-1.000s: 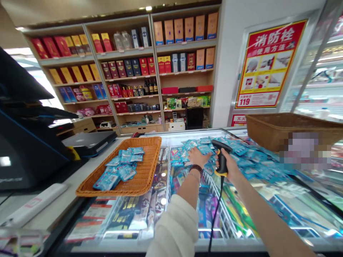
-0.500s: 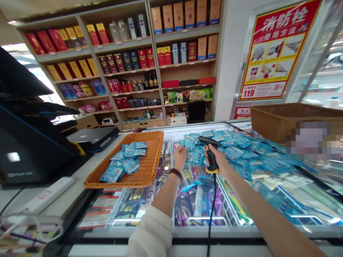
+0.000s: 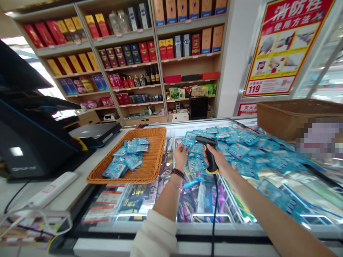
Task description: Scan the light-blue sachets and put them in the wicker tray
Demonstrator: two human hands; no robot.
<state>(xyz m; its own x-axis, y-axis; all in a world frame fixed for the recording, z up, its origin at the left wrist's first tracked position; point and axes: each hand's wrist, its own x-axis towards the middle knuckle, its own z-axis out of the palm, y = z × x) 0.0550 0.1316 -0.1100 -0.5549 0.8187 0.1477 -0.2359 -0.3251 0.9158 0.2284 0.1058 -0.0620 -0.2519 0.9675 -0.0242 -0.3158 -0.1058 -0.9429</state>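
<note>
Near the middle of the head view, my left hand [image 3: 181, 156] pinches the edge of a small blue packet [image 3: 189, 140]. My right hand [image 3: 218, 160] is wrapped around the handle of a black and yellow barcode scanner [image 3: 212, 161]. The scanner's head points left, close to the packet in my left hand. To the right spreads a pile of similar blue packets [image 3: 241, 150] on the glass-topped freezer. An orange wicker basket [image 3: 153, 167] stands to the left with several blue packets [image 3: 133, 161] inside.
A black cable [image 3: 215, 214] hangs from the scanner toward me. The flat black scale [image 3: 95, 134] and dark checkout machine [image 3: 40, 142] stand at the left. At the right is a brown bin [image 3: 284, 117] beside a blurred-out patch. Shelves [image 3: 190, 51] of boxed goods line the back.
The view has shifted slightly, so the surroundings sit a little differently in the frame. Both hands keep their hold, and the scanner's head is slightly nearer the packet in my left hand.
</note>
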